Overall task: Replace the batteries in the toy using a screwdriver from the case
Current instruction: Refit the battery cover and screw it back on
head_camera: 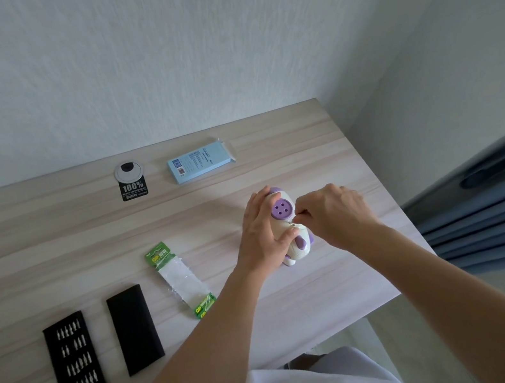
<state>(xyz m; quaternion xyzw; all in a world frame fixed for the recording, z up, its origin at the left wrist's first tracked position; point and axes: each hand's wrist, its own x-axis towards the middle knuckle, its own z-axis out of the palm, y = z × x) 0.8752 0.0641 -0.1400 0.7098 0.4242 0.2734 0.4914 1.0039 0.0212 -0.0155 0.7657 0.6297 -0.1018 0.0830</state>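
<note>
The toy point(284, 219), white with purple parts, sits on the right side of the tabletop point(53, 253), with a round purple disc with four holes facing up. The left hand point(260, 233) holds it from the left, fingers point(259, 198) curled over its far end and the thumb pressed on its nearer body. The right hand point(336, 213) comes in from the right with its fingers bunched, pinching a thin screwdriver point(300, 214) (only a short sliver shows) whose tip meets the toy just beside the disc.

Left of the toy lies a green-ended battery pack point(180, 280), its clear middle crumpled. Further left is a black sleeve point(135, 328), and beside that a black bit tray point(73, 361) with rows of metal bits. At the far side lie a light blue box point(200, 161) and a round cable grommet point(129, 172) with a black sticker point(134, 188) just beside it. Blue curtain point(501, 215) hangs at the right.
</note>
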